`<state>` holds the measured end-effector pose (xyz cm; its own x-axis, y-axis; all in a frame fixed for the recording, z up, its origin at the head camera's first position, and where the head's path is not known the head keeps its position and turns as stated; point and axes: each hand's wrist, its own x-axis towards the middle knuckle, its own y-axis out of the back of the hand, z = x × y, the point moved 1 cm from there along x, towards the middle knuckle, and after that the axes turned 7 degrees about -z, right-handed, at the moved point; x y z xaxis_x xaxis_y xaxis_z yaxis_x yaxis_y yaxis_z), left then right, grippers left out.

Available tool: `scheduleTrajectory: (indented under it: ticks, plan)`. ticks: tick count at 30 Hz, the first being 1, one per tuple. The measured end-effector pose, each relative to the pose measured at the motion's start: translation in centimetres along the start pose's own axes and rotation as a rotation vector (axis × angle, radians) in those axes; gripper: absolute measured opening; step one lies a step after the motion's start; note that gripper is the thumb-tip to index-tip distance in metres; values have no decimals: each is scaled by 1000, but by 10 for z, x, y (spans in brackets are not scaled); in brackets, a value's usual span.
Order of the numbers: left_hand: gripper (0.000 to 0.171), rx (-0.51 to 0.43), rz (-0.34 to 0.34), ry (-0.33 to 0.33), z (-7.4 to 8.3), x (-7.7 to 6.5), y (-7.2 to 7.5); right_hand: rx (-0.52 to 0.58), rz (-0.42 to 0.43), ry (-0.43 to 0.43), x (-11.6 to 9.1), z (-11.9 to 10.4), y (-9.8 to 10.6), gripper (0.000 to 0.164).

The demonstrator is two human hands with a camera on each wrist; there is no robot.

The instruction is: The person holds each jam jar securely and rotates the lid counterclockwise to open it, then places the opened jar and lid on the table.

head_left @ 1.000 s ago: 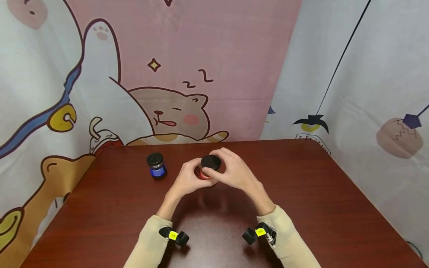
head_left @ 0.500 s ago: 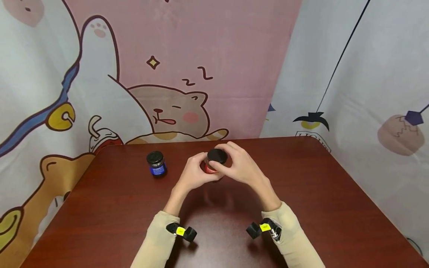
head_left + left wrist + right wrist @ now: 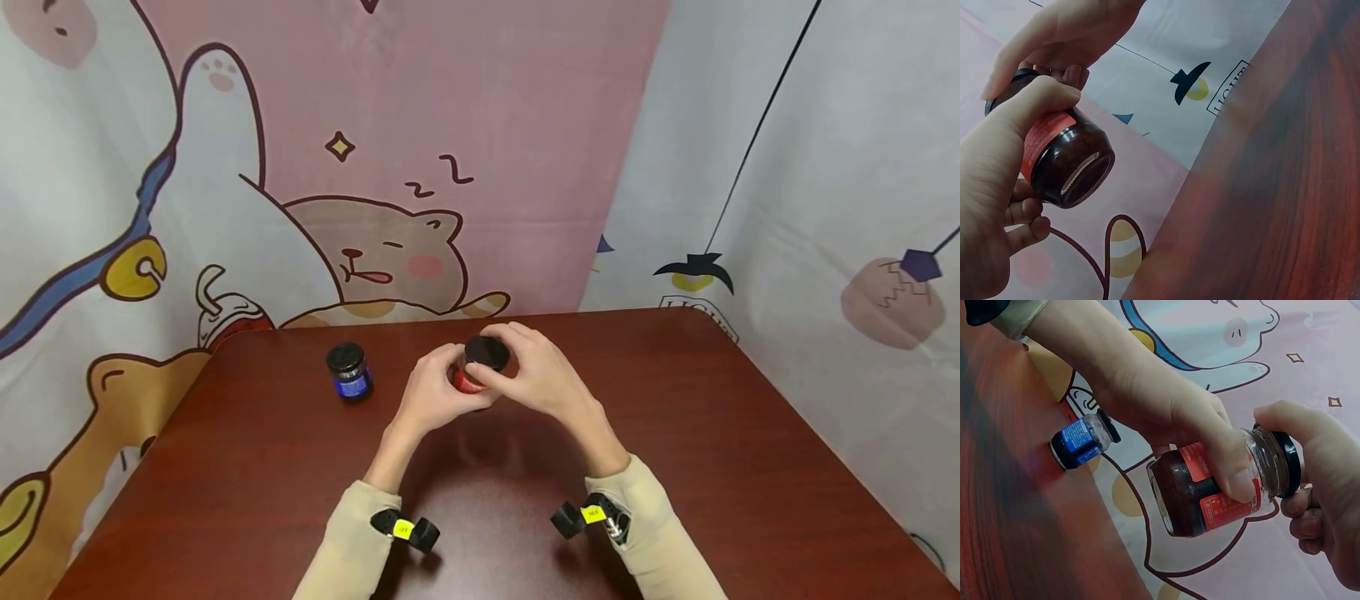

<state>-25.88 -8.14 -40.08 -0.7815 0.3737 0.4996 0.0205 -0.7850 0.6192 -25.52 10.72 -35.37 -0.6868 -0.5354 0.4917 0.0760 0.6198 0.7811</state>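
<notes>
1. Gripping the red-labelled jar (image 3: 1184,497) by its body, the left hand (image 3: 437,390) is curling round the glass, thumb lying over the label, fingers closed in as far as the jar is allowing.
2. Thumb and fingers of the right hand (image 3: 543,367) are bending round the black lid (image 3: 487,352) and pinching its rim; the lid is sitting on the jar's mouth, and whether it is loose I cannot tell.
3. The jar is sitting between the two sets of fingers, its base sticking out past the left ones and seemingly held clear of the table (image 3: 675,433).
4. A blue-labelled jar (image 3: 349,377) is standing well apart, to the left of the left fingers; neither hand is touching it.
5. The step in hand is looking like work on the lid, so the left fingers are best holding firmly, stopping the body from spinning along.
6. The right fingertips are best pressing evenly round the rim; lopsided pressure is risking a jam.
7. Glass is probably feeling slick, so the left fingers are needing to be carrying the weight whenever the right ones are easing off.
</notes>
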Motion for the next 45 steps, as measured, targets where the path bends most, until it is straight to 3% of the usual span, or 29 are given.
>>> scheduleTrajectory:
  ticks: [12, 27, 31, 39, 45]
  plan:
    - [34, 134, 44, 36, 6, -7, -6, -14, -1, -69, -6, 1, -5, 48]
    - [37, 156, 56, 5, 11, -12, -9, -6, 41, -94, -13, -2, -7, 44]
    - [36, 102, 53, -18, 10, -9, -8, 5, 58, -62, -10, -2, -6, 41]
    - [35, -98, 46, -96, 8, 0, -2, 32, 107, 9, 0, -2, -1, 38]
    - [35, -145, 46, -107, 9, 2, -1, 55, 112, 23, 2, -2, -1, 37]
